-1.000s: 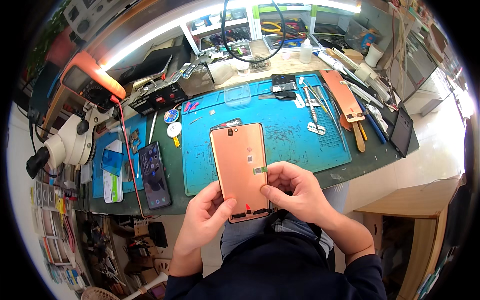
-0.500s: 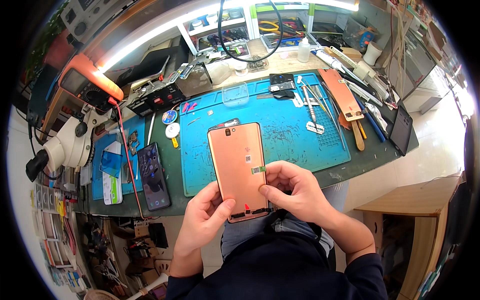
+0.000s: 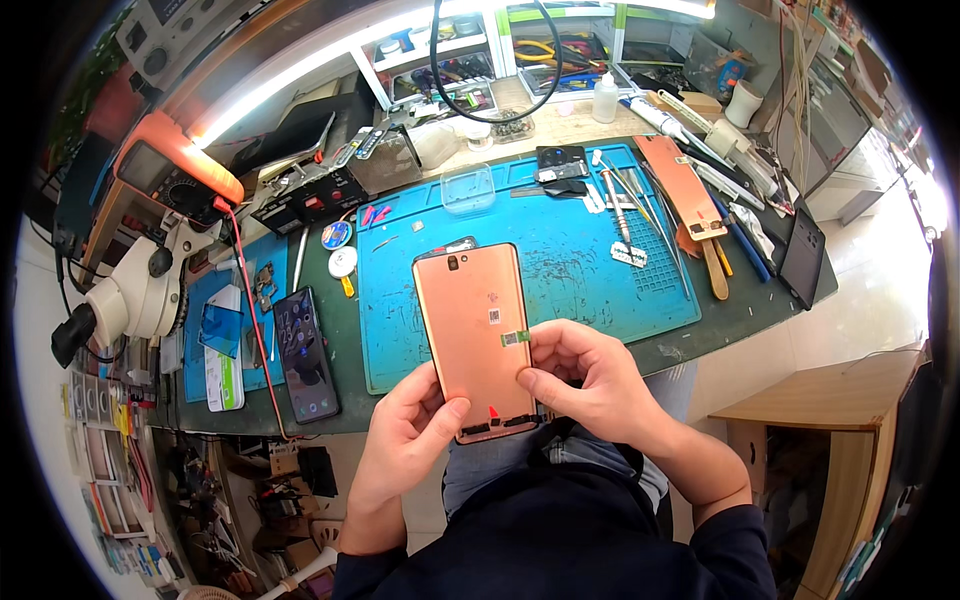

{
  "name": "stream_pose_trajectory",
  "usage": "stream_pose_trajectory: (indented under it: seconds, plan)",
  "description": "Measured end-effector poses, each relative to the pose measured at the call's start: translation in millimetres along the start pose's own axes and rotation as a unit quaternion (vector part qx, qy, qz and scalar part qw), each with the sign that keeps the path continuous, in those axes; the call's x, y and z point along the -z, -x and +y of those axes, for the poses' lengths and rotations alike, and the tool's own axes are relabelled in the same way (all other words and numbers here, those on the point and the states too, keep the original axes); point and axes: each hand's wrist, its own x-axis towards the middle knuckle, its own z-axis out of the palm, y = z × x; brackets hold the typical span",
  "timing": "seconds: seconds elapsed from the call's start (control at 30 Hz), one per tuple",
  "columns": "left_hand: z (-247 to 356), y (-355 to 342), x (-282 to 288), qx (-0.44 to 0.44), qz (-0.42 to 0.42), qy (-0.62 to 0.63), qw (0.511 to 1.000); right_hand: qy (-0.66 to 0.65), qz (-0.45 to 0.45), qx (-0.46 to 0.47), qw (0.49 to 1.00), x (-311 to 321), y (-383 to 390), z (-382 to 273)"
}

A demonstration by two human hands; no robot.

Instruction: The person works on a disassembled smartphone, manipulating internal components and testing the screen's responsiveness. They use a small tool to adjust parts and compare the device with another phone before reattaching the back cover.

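From my station I see the copper phone panel point(image 3: 475, 315) held up before the blue mat point(image 3: 600, 290); left hand point(image 3: 412, 430) grips its lower left edge, thumb on the face; right hand point(image 3: 585, 385) grasps the right edge, near a green tab point(image 3: 516, 339); dark phone point(image 3: 308, 355), screen lit, lies left of the mat; second copper panel point(image 3: 678, 180) lies at right.

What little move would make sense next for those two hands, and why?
Perhaps ease the copper-coloured panel forward over the blue mat. The left hand and right hand hold it by its edges, while its lower end appears past the edge of the bench, above the lap.
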Motion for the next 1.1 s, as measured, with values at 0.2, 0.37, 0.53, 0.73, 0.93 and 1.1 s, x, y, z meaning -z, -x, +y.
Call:
stream_pose_trajectory:
  seconds: [0.2, 0.37, 0.53, 0.73, 0.93, 1.1]
  plan:
    - [-4.3, -1.0, 2.2, 0.019, 0.014, -0.002, 1.000, -0.003, 0.008, 0.007, 1.000, 1.8, -0.8, 1.2]
    - [-15.2, -3.2, -3.6, 0.031, 0.008, 0.095, 0.995, -0.037, -0.009, 0.008, 0.999, 8.5, 3.9, -4.8]
    - [-34.0, -5.3, -49.7, 0.126, -0.172, 0.409, 0.887, -0.100, -0.062, 0.040, 0.992, 19.3, 11.0, 3.3]
    - [-46.3, -12.2, -92.2, 0.196, -0.257, 0.436, 0.840, -0.252, -0.077, -0.064, 0.963, 54.8, 41.7, 5.1]
    - [-30.7, -13.7, -73.4, 0.073, -0.105, 0.289, 0.949, -0.029, 0.044, 0.036, 0.998, 52.6, 45.4, -42.2]
    - [-25.5, -20.7, -75.8, 0.018, 0.003, 0.209, 0.978, 0.012, 0.037, 0.055, 0.998, 31.6, 30.5, -39.6]
